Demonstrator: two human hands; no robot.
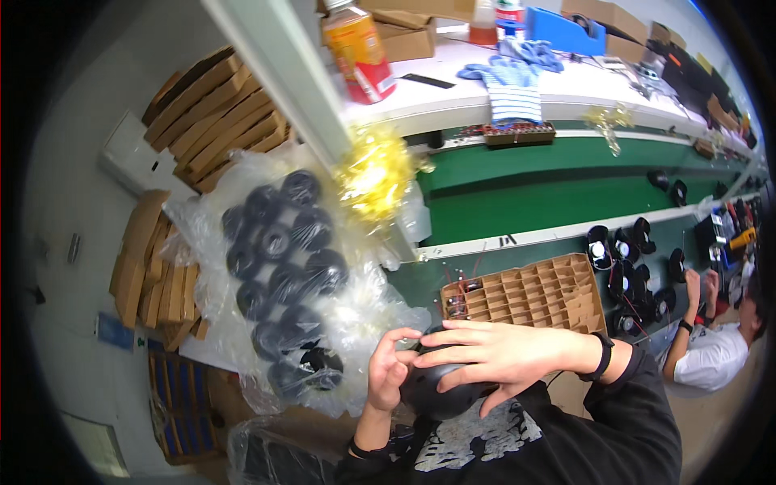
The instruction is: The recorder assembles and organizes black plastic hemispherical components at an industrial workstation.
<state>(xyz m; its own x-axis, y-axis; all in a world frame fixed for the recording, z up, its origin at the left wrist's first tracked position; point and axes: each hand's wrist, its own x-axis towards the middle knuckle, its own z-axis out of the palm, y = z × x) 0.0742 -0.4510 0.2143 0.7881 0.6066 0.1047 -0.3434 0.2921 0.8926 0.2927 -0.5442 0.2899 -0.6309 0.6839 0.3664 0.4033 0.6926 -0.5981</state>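
Close to my body, a smooth black dome-shaped part (440, 394) sits between my two hands. My left hand (386, 373) grips its left side, with thumb and fingers bent against it. From the right, my right hand (505, 356) reaches over the top, its fingers laid across and holding the part. The hands cover much of it, so its underside and upper edge are hidden. Just beyond them lies a cardboard divider tray (529, 295) with many small cells; a few small parts with red wires show at its left end.
On the left, clear plastic bagging (376, 315) surrounds several black round parts (283, 283). Past the green conveyor belt (517, 194) is a white shelf (444, 89) with a bottle (360, 56) and a striped cloth (513, 85). Speaker-like black units (622, 279) and a co-worker (711, 352) are at right.
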